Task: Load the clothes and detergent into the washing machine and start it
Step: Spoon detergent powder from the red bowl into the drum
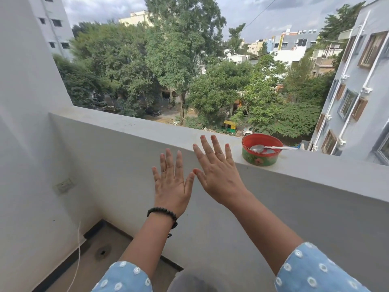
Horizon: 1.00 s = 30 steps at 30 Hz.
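Observation:
I stand on a balcony with both arms stretched out ahead. My left hand [171, 184] is held up flat, fingers spread, holding nothing, with a black bead bracelet on its wrist. My right hand [216, 170] is also flat and spread, empty, just in front of the grey parapet wall [117, 131]. A red and green tub [262, 149] with a metal spoon [271, 147] in it sits on the parapet top, a little to the right of my right hand. No washing machine and no clothes are in view.
A white wall [27, 123] with a switch plate [64, 185] closes the left side. A thin white cord [78, 249] hangs down it. The floor has a round drain [102, 252]. Beyond the parapet are trees and buildings far below.

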Each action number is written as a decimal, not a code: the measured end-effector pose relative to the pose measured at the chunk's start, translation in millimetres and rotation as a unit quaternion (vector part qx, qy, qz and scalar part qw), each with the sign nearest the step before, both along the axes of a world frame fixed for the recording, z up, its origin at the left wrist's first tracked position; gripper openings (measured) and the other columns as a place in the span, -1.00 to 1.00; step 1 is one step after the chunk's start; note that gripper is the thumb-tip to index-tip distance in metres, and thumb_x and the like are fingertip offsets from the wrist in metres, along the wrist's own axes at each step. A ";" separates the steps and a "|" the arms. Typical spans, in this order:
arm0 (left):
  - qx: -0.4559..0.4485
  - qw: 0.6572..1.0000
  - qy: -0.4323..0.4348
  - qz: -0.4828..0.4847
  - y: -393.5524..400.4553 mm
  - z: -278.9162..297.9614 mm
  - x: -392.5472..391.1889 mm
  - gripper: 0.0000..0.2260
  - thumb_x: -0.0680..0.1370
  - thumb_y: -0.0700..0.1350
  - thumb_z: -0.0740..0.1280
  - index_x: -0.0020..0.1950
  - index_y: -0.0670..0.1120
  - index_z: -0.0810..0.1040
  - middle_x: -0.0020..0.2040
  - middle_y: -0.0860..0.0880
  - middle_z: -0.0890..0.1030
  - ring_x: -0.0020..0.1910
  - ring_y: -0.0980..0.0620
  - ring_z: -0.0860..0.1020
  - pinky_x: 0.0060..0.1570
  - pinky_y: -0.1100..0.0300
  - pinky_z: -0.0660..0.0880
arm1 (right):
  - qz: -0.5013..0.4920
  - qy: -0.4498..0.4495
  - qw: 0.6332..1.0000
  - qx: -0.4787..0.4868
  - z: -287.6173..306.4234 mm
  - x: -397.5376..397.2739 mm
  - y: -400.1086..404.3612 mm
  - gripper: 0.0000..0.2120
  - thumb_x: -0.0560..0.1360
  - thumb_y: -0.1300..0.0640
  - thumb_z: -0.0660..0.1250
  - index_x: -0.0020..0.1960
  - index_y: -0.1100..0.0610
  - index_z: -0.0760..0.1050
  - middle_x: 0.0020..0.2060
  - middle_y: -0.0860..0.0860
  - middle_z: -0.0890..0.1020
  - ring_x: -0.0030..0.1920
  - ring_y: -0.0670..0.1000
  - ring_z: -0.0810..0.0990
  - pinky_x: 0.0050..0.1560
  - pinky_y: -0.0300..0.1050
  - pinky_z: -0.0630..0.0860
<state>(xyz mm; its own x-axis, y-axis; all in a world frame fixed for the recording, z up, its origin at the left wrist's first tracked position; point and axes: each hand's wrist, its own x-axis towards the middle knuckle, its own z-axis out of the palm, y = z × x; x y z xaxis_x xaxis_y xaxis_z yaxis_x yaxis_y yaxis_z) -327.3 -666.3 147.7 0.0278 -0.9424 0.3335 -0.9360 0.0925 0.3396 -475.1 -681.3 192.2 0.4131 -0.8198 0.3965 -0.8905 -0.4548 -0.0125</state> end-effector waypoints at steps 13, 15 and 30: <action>0.039 0.995 -0.042 0.087 75.9 -17.8 -11.3 -0.35 0.40 0.36 -0.45 0.39 0.13 -0.59 0.42 0.08 -0.61 0.41 0.10 -0.58 0.30 0.11 -0.62 | 0.065 -0.015 0.995 0.075 -26.4 -10.0 50.9 -0.38 0.67 -0.13 -0.05 0.58 0.01 -0.30 0.56 0.00 -0.32 0.45 0.02 -0.50 0.51 0.14 -0.36; 0.041 0.994 -0.039 0.097 90.6 -20.9 -10.6 -0.36 0.41 0.36 -0.44 0.39 0.13 -0.59 0.42 0.09 -0.60 0.40 0.12 -0.59 0.29 0.12 -0.63 | 0.071 -0.016 0.994 0.079 -29.5 -9.9 61.1 -0.38 0.67 -0.12 -0.05 0.58 0.02 -0.30 0.55 0.00 -0.33 0.45 0.03 -0.49 0.51 0.14 -0.36; 0.079 0.972 -0.037 0.219 210.0 -39.2 37.0 -0.35 0.43 0.32 -0.38 0.45 0.12 -0.47 0.49 0.06 -0.47 0.44 0.08 -0.52 0.41 0.03 -0.48 | 0.151 -0.008 0.978 0.144 -49.4 48.7 142.7 -0.38 0.67 -0.13 -0.06 0.58 0.02 -0.30 0.55 0.01 -0.33 0.43 0.02 -0.51 0.51 0.15 -0.35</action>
